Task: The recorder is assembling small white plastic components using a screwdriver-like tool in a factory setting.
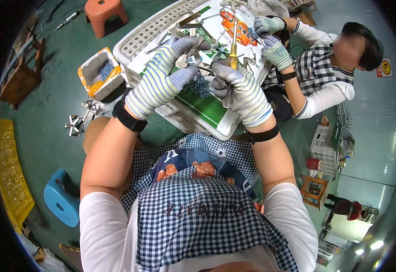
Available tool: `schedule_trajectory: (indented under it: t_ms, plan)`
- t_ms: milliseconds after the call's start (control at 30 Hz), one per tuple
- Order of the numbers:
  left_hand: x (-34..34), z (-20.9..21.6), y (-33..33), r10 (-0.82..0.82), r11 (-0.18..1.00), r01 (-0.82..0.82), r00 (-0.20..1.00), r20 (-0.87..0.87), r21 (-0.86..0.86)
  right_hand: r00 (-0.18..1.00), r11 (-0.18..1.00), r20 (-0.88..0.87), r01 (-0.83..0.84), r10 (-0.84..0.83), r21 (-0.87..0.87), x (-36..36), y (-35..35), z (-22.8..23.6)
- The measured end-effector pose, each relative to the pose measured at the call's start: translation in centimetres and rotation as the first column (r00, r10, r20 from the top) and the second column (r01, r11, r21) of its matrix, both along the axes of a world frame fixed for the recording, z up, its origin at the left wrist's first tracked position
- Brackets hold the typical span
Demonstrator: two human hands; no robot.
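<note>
Working at a white perforated tabletop (143, 38) with both forearms stretched forward, wearing striped knit gloves (150, 93) with grey fingertips, black wristbands (127, 117) and a blue-and-white checked apron (189, 226). Pinching a small metal bracket (190, 56) between thumb and forefinger of the left hand (166, 75), holding it above the tabletop, to the left of the right hand (243, 90). Curling the fingers of the right-hand grip around a screwdriver (232, 53) with a clear, yellowish handle, pointing its shaft toward the far side. Showing also a thin dark rod (205, 69) between the two hands, without being able to tell what it belongs to. Having a heap of blue screws (200, 86) just below the hands, near a green sheet (202, 109), and loose metal pieces (190, 19) scattered farther back. Facing, at upper right, a co-worker (304, 61) in a black-and-white checked top and similar gloves, with both hands near an orange printed patch (227, 27). Having at left, on the green floor (44, 131), a white foam box (109, 88) with orange tape and more blue screws inside, an orange stool (105, 18) beyond it, a blue stool (62, 199) nearer and a yellow crate (10, 167) at the edge
</note>
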State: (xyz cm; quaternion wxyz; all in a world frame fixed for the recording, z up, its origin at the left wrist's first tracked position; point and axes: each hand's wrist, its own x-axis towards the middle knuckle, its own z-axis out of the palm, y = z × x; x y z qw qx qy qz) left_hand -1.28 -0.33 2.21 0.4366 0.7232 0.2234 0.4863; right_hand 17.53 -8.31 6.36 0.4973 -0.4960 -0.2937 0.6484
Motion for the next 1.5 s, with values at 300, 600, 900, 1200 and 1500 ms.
schedule_trajectory:
  t_ms: [300, 600, 900, 1200, 1500]
  plan:
    - [0.0, -1.1, -0.1, 0.042, 0.963, 0.010, 0.981, 0.190, -0.268, 0.757, 0.998, 0.652, -0.004, -0.034, 0.057, 1.2, -1.9, 2.9]
    - [-0.1, -1.3, 0.4, 0.197, 0.977, -0.180, 0.965, 0.173, -0.113, -0.012, 0.788, 0.935, -0.542, -0.356, 0.293, 4.5, -4.9, 7.8]
    - [0.9, -2.0, 0.3, 0.214, 0.974, -0.222, 0.966, 0.147, 0.041, -0.402, 0.773, 0.820, -0.630, -0.407, 0.074, 4.2, -4.9, 9.5]
    - [0.4, -1.6, 0.1, 0.177, 0.983, -0.180, 0.976, 0.129, 0.015, -0.441, 0.775, 0.821, -0.632, -0.364, 0.004, 3.7, -4.6, 9.9]
    - [0.1, -2.0, 0.4, 0.131, 0.983, -0.137, 0.990, 0.054, 0.125, -0.453, 0.749, 0.798, -0.662, -0.397, -0.004, 3.5, -4.5, 10.2]
